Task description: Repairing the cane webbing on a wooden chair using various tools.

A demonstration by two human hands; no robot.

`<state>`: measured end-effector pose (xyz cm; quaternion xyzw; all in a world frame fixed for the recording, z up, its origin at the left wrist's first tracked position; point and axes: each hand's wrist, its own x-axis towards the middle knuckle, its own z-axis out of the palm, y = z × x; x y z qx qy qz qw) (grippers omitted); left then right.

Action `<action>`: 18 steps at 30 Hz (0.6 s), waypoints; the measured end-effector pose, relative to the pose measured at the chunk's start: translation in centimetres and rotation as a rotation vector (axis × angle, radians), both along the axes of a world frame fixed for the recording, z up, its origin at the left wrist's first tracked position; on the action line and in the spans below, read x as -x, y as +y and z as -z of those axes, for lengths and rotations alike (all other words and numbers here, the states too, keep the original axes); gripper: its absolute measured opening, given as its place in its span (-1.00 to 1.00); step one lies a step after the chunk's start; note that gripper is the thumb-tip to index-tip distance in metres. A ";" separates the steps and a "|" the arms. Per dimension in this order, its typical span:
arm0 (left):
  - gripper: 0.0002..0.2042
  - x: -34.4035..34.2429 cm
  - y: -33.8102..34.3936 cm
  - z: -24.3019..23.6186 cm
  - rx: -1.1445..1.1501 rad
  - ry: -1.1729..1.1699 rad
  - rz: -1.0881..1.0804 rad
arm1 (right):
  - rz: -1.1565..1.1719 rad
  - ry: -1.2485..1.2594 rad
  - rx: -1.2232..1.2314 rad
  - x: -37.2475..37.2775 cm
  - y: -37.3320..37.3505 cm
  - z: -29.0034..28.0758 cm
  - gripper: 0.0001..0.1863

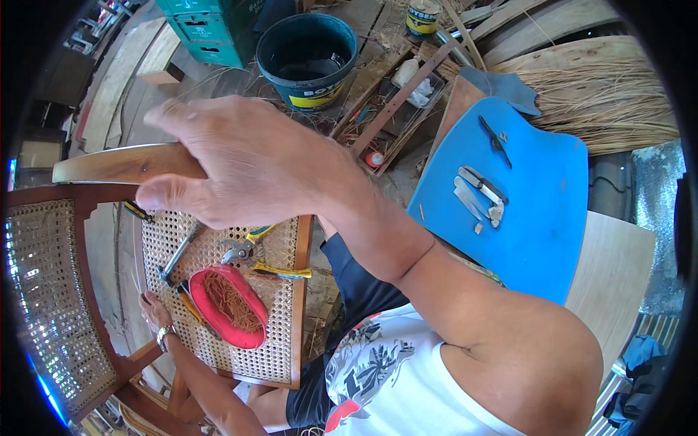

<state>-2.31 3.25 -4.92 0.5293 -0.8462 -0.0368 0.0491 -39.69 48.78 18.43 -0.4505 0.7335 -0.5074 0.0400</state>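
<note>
My right hand (251, 163) is raised over the curved wooden armrest (123, 163) of a chair, thumb and fingers spread either side of it. Whether the palm touches the wood cannot be told. Low at the left, my left hand (155, 311), with a watch on its wrist, pinches a thin pale cane strand (137, 285) beside the woven cane seat (280, 356). On that seat lie a hammer (178, 254), yellow-handled snips (243, 251), an orange-handled tool (190, 305) and a red oval container (254, 338) of brown strands. A black-and-yellow handle (138, 211) shows behind the seat's far edge.
The cane chair back (54, 291) stands at the left. Further off are a dark bucket (309, 76), green crates (211, 43) and a wooden tool box (385, 123). To the right, a blue plastic surface (538, 203) carries knives (472, 196), near a bundle of strands (611, 98).
</note>
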 end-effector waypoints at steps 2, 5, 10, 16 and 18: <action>-0.35 0.0 -1.0 -0.5 -0.127 0.030 0.009 | 0.146 0.089 0.254 -0.2 0.1 1.5 -0.33; -0.32 -0.5 -3.0 -1.0 -0.150 0.090 -0.009 | 0.227 -0.215 0.390 -0.3 2.1 5.2 -0.32; -0.10 -0.7 -5.8 -1.1 -0.409 0.192 -0.099 | 0.461 -0.462 0.068 3.1 13.2 12.7 -0.51; 0.03 0.9 -4.8 -3.4 -0.386 0.043 -0.136 | 0.378 -0.430 -0.955 7.4 22.5 22.4 -0.53; 0.03 1.1 -4.7 -3.9 -0.367 -0.037 -0.112 | 0.288 -0.470 -1.065 8.5 22.4 26.6 -0.52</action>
